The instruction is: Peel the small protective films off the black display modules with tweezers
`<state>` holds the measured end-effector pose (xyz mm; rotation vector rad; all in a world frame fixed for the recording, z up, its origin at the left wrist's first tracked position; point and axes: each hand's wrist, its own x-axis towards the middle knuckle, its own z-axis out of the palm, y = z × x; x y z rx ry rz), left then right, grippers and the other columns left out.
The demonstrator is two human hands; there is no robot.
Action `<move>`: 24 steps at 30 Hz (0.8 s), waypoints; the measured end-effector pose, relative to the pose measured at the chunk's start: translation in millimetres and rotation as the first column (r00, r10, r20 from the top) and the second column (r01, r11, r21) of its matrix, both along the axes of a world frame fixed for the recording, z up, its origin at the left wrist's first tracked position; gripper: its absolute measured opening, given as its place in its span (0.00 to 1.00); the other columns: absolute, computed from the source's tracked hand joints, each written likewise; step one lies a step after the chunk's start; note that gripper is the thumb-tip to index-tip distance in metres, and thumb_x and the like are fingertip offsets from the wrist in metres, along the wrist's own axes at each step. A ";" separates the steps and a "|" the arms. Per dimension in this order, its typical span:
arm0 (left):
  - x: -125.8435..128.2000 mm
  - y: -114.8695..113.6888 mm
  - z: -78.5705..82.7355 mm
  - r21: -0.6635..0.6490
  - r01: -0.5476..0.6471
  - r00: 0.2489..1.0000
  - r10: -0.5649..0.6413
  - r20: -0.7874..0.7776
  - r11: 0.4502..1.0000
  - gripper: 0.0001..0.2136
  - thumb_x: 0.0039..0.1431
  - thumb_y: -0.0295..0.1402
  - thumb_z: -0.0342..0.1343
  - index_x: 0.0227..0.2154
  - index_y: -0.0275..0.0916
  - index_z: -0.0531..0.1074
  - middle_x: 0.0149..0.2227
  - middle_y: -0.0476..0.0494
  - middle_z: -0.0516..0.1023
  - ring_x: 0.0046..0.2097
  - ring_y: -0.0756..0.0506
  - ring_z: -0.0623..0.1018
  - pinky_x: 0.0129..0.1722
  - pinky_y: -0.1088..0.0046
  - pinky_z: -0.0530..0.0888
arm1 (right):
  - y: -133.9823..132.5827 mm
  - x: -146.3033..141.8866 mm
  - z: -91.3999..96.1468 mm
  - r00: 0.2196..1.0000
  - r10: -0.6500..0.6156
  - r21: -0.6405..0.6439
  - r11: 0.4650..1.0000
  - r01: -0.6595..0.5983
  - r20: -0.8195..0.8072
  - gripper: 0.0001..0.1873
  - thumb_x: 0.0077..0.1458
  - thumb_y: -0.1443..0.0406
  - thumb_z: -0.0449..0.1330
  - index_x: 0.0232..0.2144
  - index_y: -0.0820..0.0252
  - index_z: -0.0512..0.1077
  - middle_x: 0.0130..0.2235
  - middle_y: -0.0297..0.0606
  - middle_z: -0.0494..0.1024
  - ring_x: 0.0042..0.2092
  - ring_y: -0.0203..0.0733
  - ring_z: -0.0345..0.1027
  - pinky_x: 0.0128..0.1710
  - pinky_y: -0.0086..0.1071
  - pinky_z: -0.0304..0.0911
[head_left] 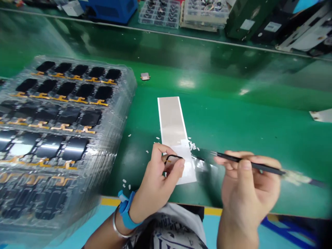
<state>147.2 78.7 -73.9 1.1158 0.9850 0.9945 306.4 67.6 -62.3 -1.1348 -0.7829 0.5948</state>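
Between thumb and fingers, my left hand (162, 173) pinches a small display panel (169, 165) with a dark rim, held over the lower part of a label sheet (171, 119). That sheet lies lengthwise on the green bench, beige at its far part and white nearer me. My right hand (247, 183) grips black tweezers (249, 165) like a pen; their tips point left, apart from the panel. Tiny white pieces (192, 144) lie scattered beside the sheet. A blue strap (127, 211) and a silver bangle circle my left wrist.
At left rises a tall stack of clear trays (121, 93) holding rows of dark display panels (75, 148). A single small part (145, 76) lies beyond the sheet. Across the back, a shelf carries a blue device (109, 10), compartment boxes (159, 13) and a dark green case (250, 17).
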 end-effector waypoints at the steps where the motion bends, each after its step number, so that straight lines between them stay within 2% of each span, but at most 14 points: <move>1: -0.6 -0.4 1.0 0.018 0.060 0.996 -0.059 -0.061 0.998 0.05 0.71 0.34 0.49 0.40 0.44 0.56 0.27 0.55 0.68 0.27 0.52 0.67 0.25 0.79 0.63 | -3.0 9.9 -1.1 0.999 -0.009 -0.026 1.000 0.010 0.046 0.09 0.55 0.72 0.63 0.36 0.57 0.67 0.33 0.33 0.78 0.35 0.36 0.77 0.35 0.31 0.77; 4: 0.0 -1.8 4.4 0.124 0.257 0.936 -0.215 -0.279 0.958 0.01 0.72 0.32 0.43 0.43 0.44 0.56 0.34 0.48 0.73 0.32 0.49 0.73 0.31 0.73 0.69 | -15.7 31.1 -9.9 0.984 0.109 -0.194 0.978 -0.081 0.138 0.12 0.52 0.72 0.66 0.36 0.57 0.68 0.34 0.34 0.80 0.35 0.37 0.79 0.36 0.29 0.76; 6: 2.9 -2.7 5.9 0.189 0.355 0.873 -0.253 -0.417 0.915 0.03 0.72 0.31 0.43 0.45 0.43 0.57 0.39 0.44 0.75 0.36 0.46 0.77 0.35 0.69 0.71 | -22.6 35.7 -17.9 0.974 0.168 -0.291 0.949 -0.118 0.153 0.10 0.54 0.70 0.66 0.36 0.58 0.68 0.35 0.35 0.80 0.35 0.38 0.79 0.36 0.30 0.77; 10: 12.4 -2.4 6.0 0.234 0.496 0.742 -0.269 -0.613 0.836 0.05 0.70 0.30 0.45 0.46 0.42 0.62 0.40 0.42 0.79 0.38 0.42 0.79 0.36 0.66 0.72 | -26.0 32.2 -30.1 0.977 0.143 -0.364 0.928 -0.076 0.160 0.08 0.56 0.67 0.65 0.36 0.58 0.69 0.36 0.36 0.79 0.34 0.38 0.80 0.37 0.31 0.78; 18: 25.2 0.7 2.7 0.306 0.617 0.600 -0.182 -0.779 0.725 0.09 0.69 0.28 0.47 0.49 0.39 0.66 0.38 0.38 0.81 0.41 0.36 0.81 0.39 0.59 0.75 | -27.4 33.2 -38.9 0.963 0.156 -0.441 0.897 -0.045 0.220 0.03 0.58 0.66 0.64 0.35 0.60 0.73 0.37 0.41 0.81 0.35 0.41 0.81 0.38 0.30 0.78; 24: 26.5 -0.1 0.2 0.333 0.617 0.605 -0.160 -0.780 0.713 0.11 0.67 0.25 0.50 0.50 0.40 0.67 0.44 0.36 0.82 0.41 0.36 0.81 0.39 0.58 0.75 | -28.4 33.5 -38.4 0.969 0.139 -0.430 0.902 -0.039 0.203 0.03 0.57 0.66 0.64 0.35 0.60 0.74 0.38 0.40 0.80 0.35 0.41 0.81 0.38 0.30 0.78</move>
